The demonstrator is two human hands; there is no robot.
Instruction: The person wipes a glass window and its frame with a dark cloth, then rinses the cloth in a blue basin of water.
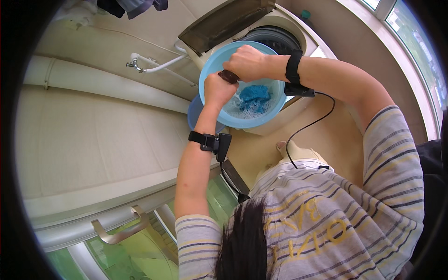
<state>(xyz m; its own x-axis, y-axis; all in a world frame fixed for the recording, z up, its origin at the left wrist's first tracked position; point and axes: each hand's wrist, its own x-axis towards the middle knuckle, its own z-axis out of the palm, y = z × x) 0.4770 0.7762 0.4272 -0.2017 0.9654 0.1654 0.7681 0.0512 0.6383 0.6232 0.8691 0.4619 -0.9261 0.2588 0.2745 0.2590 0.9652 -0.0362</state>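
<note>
My left hand (pixel 219 89) and my right hand (pixel 245 63) are both closed around a dark brown piece of wet-looking cloth (pixel 229 76). Only a short stretch of it shows between the two fists; the rest is hidden in my fingers. Both fists are over a light blue plastic basin (pixel 241 123), close together on its left and upper side. Inside the basin, a bright blue cloth (pixel 254 93) lies bunched in sudsy water (pixel 241 111).
Behind the basin is a washing machine with its dark lid (pixel 224 26) raised and a round tub (pixel 280 36) exposed. A darker blue basin (pixel 194 113) sits partly beneath. A metal tap (pixel 134 65) and a thick white pipe (pixel 105 82) run along the left wall. A door handle (pixel 122 234) is lower left.
</note>
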